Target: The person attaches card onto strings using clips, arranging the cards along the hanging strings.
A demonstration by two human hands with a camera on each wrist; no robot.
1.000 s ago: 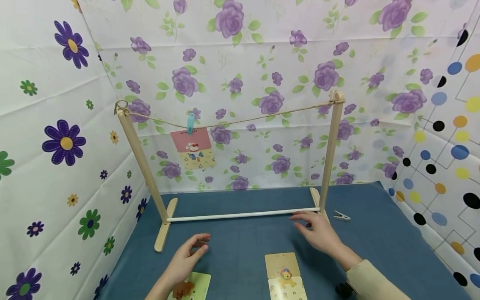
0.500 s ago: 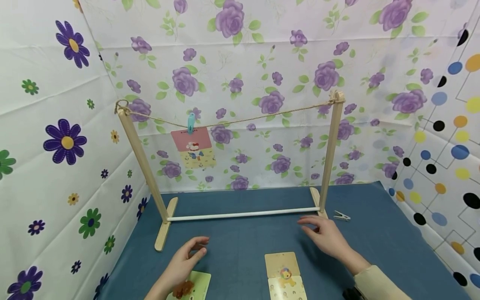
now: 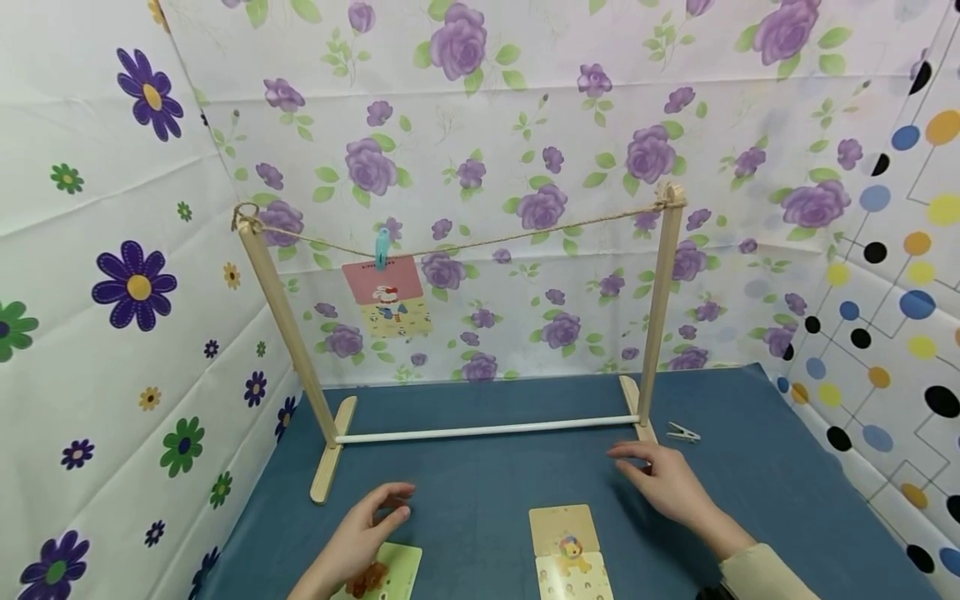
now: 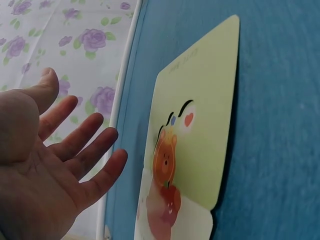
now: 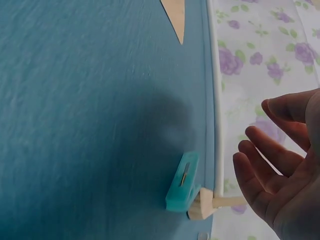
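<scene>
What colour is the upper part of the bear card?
Yellowish green; the bear card shows best in the left wrist view.

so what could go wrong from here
The hanging card has just one blue clip on a sagging string, so a bump might set it swinging or work it loose. The right hand hovers near a teal clip that the head view doesn't show, so it could get knocked. The left hand, lowered carelessly, might shift the green card.
</scene>
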